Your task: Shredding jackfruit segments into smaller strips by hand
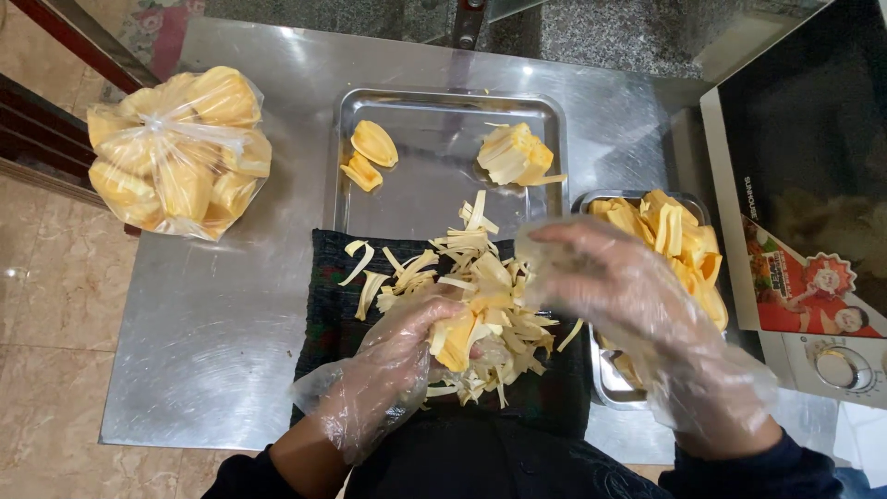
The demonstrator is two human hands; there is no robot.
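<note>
one yellow fruit piece [455,340] sits gripped in the left hand [397,365].

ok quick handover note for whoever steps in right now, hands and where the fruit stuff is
Left hand, gloved, grips a yellow fruit piece over the pile of pale strips on the dark cloth.
Right hand, gloved, hovers open by the small tray.
Done: cleaned pods fill the small tray; two pods and a chunk on the big tray.
Left: tied bag of fruit.

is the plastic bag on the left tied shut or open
Tied shut: the plastic bag is gathered into a knot at its top, with the yellow fruit pieces sealed inside.
</note>
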